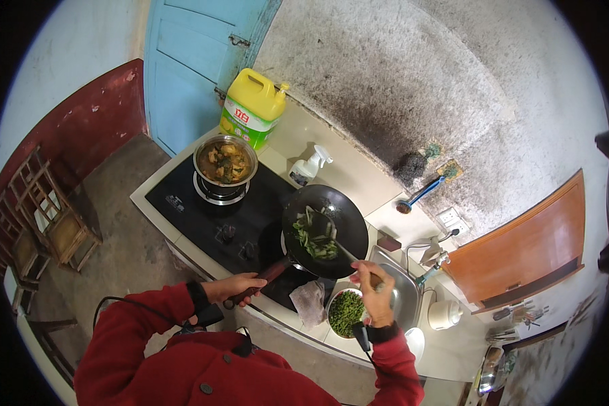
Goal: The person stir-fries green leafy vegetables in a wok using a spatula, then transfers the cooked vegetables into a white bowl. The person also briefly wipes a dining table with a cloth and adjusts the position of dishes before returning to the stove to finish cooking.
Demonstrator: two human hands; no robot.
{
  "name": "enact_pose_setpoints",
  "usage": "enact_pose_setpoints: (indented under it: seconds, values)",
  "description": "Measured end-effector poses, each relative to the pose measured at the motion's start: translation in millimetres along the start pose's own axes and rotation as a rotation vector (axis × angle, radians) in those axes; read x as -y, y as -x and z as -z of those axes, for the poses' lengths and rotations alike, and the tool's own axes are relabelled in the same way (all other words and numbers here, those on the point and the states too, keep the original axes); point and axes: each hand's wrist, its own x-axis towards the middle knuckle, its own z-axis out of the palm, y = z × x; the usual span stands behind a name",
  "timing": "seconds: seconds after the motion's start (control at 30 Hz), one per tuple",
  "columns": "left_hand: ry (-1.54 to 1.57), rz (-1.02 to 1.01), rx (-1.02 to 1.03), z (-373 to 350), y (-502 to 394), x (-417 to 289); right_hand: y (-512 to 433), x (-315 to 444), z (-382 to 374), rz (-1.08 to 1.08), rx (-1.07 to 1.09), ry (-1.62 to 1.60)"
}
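Observation:
My left hand (237,290) grips the wooden handle of a black wok (352,218), which is tilted over the right burner of the black stovetop (182,203). Green vegetables (317,243) lie inside the wok. In my right hand (374,289) is the handle of a metal spatula or ladle (346,251), whose head reaches among the greens and is partly hidden. Just below that hand stands a bowl of chopped greens (346,309), with a folded grey cloth (310,303) to its left. A metal pot (214,177) of cooked food sits on the left burner.
Behind the stove stand a yellow detergent jug (256,101) and a white spray bottle (309,167). To the right are a metal sink (406,299), a faucet (434,269), a white lidded jar (444,314) and a white dish (414,342). A blue-handled brush (421,195) hangs on the wall.

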Motion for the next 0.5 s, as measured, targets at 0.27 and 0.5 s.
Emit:
enact_pose_setpoints:
  seconds: [0.27, 0.5]
  values:
    - [0.023, 0.022, -0.007, -5, 2, -4, 29, -3, 11, 0.301, 0.176, 0.435]
    - [0.037, 0.04, -0.01, -5, 2, -2, 35, -16, -14, 0.517, 0.396, 0.644]
